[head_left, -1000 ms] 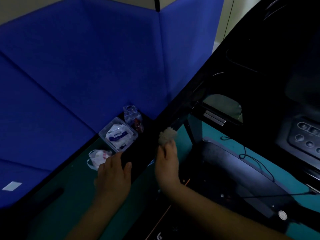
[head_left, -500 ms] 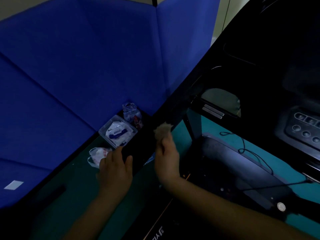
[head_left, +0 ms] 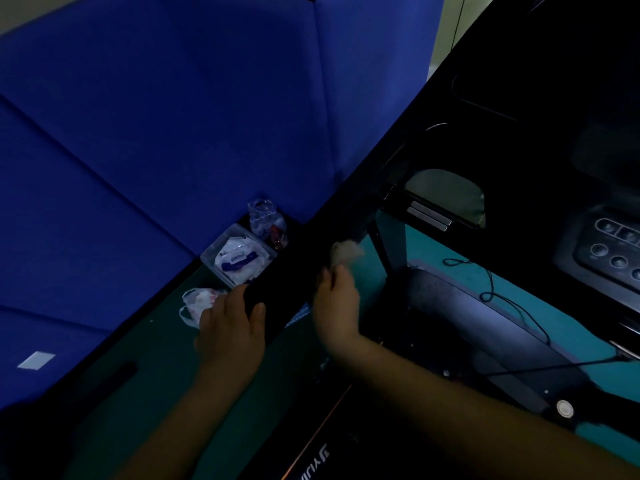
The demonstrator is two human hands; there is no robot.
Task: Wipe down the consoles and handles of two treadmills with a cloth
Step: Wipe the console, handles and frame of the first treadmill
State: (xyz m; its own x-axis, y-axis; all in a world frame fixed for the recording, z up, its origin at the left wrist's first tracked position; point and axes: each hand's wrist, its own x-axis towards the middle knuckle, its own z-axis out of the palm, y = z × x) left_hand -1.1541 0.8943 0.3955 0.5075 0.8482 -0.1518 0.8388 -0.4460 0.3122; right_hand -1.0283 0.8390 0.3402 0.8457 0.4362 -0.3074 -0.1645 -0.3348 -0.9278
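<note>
From the head camera, your right hand (head_left: 337, 303) pinches a small pale cloth (head_left: 344, 252) between thumb and curled fingers, with the wad sticking up past the fingertips and pressed against the side of the dark treadmill handle (head_left: 294, 265), well down its sloping length. Your left hand (head_left: 230, 327) sits lower on the same handle, fingers curled over the top and thumb on the near side, bracing it. The cloth looks light, soft and easily crushed, so it will probably bunch into a lump and lose contact area. Hold it by the bulk of the wad rather than a corner and spread it flat under your fingertips before you drag it. The handle looks rigid and fixed, smooth and likely a little slick, so a firm press should be safe and the cloth should glide. The console (head_left: 609, 251) with its round buttons lies well off to the right, and I judge it calls for a lighter touch. A clear plastic box (head_left: 239, 258) rests on the floor just beyond the handle, against the blue partition (head_left: 156, 133).
</note>
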